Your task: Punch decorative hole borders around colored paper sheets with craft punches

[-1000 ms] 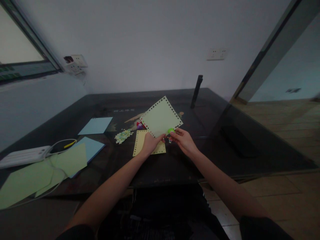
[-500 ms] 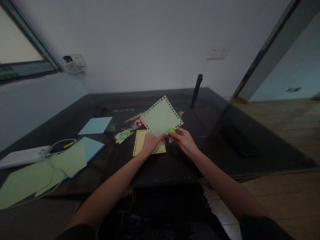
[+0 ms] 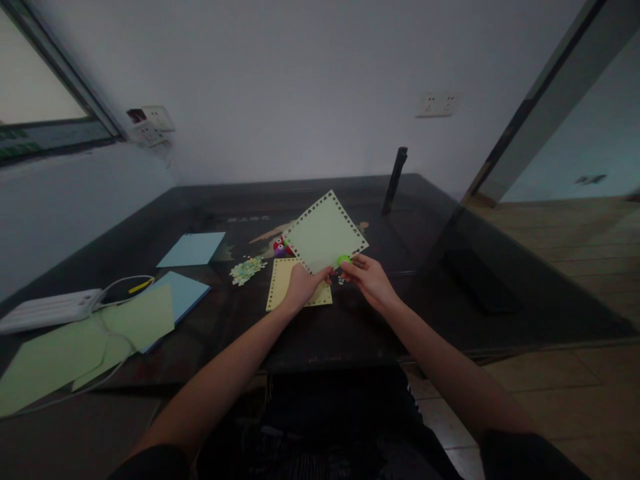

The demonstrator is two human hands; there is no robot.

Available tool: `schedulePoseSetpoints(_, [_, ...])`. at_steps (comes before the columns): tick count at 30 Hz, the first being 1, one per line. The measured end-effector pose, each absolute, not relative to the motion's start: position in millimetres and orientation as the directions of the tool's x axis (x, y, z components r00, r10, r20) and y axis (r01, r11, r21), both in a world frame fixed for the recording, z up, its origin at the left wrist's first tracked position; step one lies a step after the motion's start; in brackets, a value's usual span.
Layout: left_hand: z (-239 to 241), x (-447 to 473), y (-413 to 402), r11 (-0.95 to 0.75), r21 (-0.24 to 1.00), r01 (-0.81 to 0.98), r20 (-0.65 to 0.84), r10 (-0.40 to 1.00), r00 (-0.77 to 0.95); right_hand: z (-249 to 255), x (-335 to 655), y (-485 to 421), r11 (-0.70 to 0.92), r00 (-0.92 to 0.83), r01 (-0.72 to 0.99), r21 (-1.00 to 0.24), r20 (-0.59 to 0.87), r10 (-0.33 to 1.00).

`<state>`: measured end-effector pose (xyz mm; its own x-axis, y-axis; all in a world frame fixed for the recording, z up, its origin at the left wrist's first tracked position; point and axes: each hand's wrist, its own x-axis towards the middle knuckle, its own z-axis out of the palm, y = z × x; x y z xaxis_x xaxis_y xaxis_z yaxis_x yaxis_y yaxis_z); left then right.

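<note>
A pale green square sheet of paper is held tilted above the table, with small dark punched holes along its edges. My left hand is closed on its lower corner, thumb on top. At the sheet's lower right edge sits a small bright green paper punch, pinched in my right hand. Beneath lies a yellow sheet, also with holes along its border and partly covered by my left hand. Tiny paper bits lie below the punch.
A heap of punched paper bits lies left of the yellow sheet, near red and purple punches. Blue paper, green sheets and a white power strip with a cable are at left. A black upright object stands behind.
</note>
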<state>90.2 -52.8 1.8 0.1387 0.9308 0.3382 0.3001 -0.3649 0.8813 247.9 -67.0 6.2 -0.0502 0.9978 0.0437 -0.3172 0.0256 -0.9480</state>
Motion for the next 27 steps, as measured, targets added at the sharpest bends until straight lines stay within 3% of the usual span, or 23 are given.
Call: schedulePoseSetpoints(27, [-2.9, 89.3, -51.1, -0.370, 0.877, 0.306, 0.341, 0.929, 0.146, 7.7, 247.0, -68.0, 0.025, -0.039, -0.282, -0.959, 0.037, 0.999])
